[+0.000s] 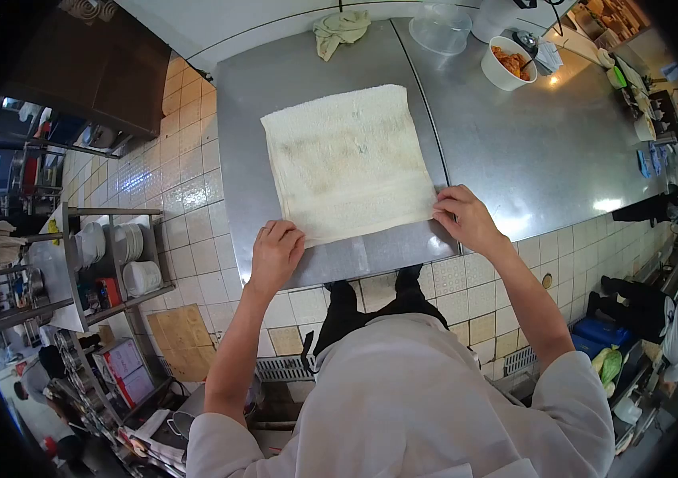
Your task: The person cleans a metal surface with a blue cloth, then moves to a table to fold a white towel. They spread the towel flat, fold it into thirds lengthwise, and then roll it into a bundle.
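Observation:
A cream towel (351, 163) with faint dark stains lies spread and folded flat on the steel table (506, 167). At its near left corner my left hand (277, 253) is closed, thumb and fingers pinching the cloth edge. My right hand (466, 217) pinches the near right corner the same way, close to the seam between the table's two tops. The near edge of the towel runs fairly straight between both hands. Fingertips partly hide the two corners.
At the back stand a crumpled cloth (340, 33), a clear plastic tub (440, 30) and a white bowl of reddish food (506, 65). Left of the tiled floor is a shelf rack (115, 213) with stacked dishes. Another person (677, 327) is at the right.

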The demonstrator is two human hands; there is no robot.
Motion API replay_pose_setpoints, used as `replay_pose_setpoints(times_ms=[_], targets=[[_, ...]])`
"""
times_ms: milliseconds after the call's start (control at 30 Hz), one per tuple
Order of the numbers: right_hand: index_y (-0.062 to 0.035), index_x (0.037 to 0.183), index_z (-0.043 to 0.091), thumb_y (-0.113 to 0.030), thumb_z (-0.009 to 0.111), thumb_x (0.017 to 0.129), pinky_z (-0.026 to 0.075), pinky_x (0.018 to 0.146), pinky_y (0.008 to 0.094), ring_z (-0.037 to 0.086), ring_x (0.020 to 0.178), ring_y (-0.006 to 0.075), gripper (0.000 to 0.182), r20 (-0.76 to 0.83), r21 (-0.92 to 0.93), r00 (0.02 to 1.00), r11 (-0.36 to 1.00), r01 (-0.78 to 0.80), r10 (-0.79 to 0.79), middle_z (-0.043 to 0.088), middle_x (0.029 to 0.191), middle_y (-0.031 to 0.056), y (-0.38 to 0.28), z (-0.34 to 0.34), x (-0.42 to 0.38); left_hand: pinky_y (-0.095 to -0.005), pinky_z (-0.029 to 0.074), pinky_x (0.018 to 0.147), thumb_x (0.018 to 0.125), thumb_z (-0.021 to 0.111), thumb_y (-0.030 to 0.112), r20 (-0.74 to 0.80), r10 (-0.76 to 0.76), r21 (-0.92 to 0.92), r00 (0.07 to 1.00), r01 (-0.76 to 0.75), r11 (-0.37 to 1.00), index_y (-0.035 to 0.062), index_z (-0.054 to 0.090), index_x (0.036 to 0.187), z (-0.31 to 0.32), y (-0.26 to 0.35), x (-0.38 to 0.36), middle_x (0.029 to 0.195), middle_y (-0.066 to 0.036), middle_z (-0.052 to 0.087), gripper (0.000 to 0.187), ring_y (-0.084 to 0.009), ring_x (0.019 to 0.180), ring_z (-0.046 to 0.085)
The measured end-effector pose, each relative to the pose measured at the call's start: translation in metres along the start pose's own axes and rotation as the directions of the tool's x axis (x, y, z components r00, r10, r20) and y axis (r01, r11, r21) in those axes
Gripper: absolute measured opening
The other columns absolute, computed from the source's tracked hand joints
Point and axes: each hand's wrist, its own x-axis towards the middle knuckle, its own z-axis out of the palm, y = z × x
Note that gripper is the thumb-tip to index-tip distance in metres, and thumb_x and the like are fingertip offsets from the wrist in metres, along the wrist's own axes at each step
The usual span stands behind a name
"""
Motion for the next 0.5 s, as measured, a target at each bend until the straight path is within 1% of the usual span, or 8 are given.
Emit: replay_pose_setpoints(times_ms=[100, 133, 200, 267, 300, 333, 400, 500], targets=[[-0.0036, 0.09, 0.07, -0.009, 0.075, 0.071, 0.05, 0.081, 0.0354, 0.057, 0.094, 0.0252, 0.021, -0.061, -0.11, 0.997, 0.993, 0.046, -0.053, 0.06, 0.099, 0.0086, -0.003, 0.007, 0.0, -0.0392, 0.047, 0.074, 0.075, 0.069, 0.002, -0.006, -0.03, -0.017, 1.0, 0.03, 0.999, 0.0029, 0.063, 0.082, 0.002, 0.0, -0.001, 0.091, -0.009, 0.061, 0.009, -0.029, 0.084, 0.058], [-0.0036, 0.09, 0.07, -0.009, 0.075, 0.071, 0.05, 0.081, 0.0354, 0.057, 0.094, 0.0252, 0.021, -0.062, -0.11, 0.997, 0.993, 0.045, -0.052, 0.06, 0.099, 0.0086, -0.007, 0.009, 0.0, -0.0402, 0.047, 0.075, 0.076, 0.067, 0.001, 0.005, -0.054, -0.027, 0.999, 0.054, 0.998, 0.0022, 0.063, 0.084, 0.001, 0.001, -0.001, 0.092, -0.01, 0.062, 0.009, -0.0306, 0.085, 0.058], [-0.0054, 0.094, 0.069, -0.011, 0.076, 0.069, 0.047, 0.084, 0.0382, 0.055, 0.1, 0.0263, 0.026, -0.069, -0.16, 0.995, 0.985, 0.06, -0.072, 0.058, 0.104, 0.009, -0.015, 0.014, 0.0, -0.0399, 0.047, 0.074, 0.076, 0.067, 0.001, -0.013, -0.05, -0.023, 0.999, 0.05, 0.998, 0.0026, 0.061, 0.084, 0.001, 0.003, -0.001, 0.091, -0.01, 0.061, 0.01, -0.0301, 0.084, 0.058], [-0.0062, 0.096, 0.069, -0.013, 0.077, 0.069, 0.046, 0.086, 0.0393, 0.054, 0.103, 0.0272, 0.029, -0.087, -0.167, 0.993, 0.984, 0.069, -0.085, 0.057, 0.107, 0.0092, -0.021, 0.019, 0.001, -0.0397, 0.046, 0.073, 0.076, 0.066, 0.001, -0.03, -0.048, -0.017, 0.998, 0.048, 0.999, 0.003, 0.059, 0.084, 0.0, 0.004, -0.001, 0.089, -0.01, 0.061, 0.011, -0.0296, 0.084, 0.057], [-0.0069, 0.098, 0.069, -0.015, 0.077, 0.069, 0.045, 0.087, 0.0403, 0.052, 0.106, 0.0281, 0.031, -0.106, -0.175, 0.99, 0.982, 0.078, -0.097, 0.056, 0.109, 0.0094, -0.024, 0.023, 0.003, -0.0403, 0.046, 0.075, 0.078, 0.065, 0.001, -0.017, -0.08, -0.025, 0.997, 0.079, 0.997, 0.0024, 0.059, 0.086, -0.001, 0.005, -0.001, 0.09, -0.011, 0.061, 0.01, -0.0306, 0.085, 0.058], [-0.0069, 0.098, 0.069, -0.015, 0.077, 0.069, 0.045, 0.087, 0.0403, 0.052, 0.106, 0.0281, 0.031, -0.106, -0.174, 0.99, 0.982, 0.077, -0.097, 0.056, 0.109, 0.0094, -0.028, 0.027, 0.005, -0.0409, 0.047, 0.076, 0.081, 0.064, 0.001, -0.003, -0.11, -0.033, 0.994, 0.11, 0.993, 0.0019, 0.058, 0.088, -0.002, 0.007, -0.001, 0.09, -0.012, 0.062, 0.009, -0.0316, 0.085, 0.058], [-0.0081, 0.102, 0.069, -0.018, 0.078, 0.067, 0.043, 0.088, 0.0409, 0.051, 0.108, 0.029, 0.037, -0.155, -0.161, 0.976, 0.979, 0.129, -0.154, 0.055, 0.11, 0.0093, -0.038, 0.036, 0.012, -0.041, 0.046, 0.076, 0.081, 0.063, 0.001, -0.019, -0.116, -0.038, 0.993, 0.115, 0.993, 0.0019, 0.058, 0.089, -0.002, 0.009, 0.001, 0.089, -0.012, 0.061, 0.01, -0.0316, 0.085, 0.058], [-0.0088, 0.103, 0.069, -0.018, 0.077, 0.066, 0.042, 0.088, 0.0402, 0.05, 0.108, 0.0289, 0.038, -0.171, -0.134, 0.971, 0.981, 0.142, -0.164, 0.055, 0.11, 0.0093, -0.056, 0.052, 0.022, -0.0414, 0.046, 0.074, 0.082, 0.062, 0.001, -0.044, -0.123, -0.051, 0.991, 0.121, 0.991, 0.0016, 0.057, 0.09, -0.002, 0.008, 0.004, 0.086, -0.013, 0.06, 0.009, -0.0317, 0.082, 0.057]])
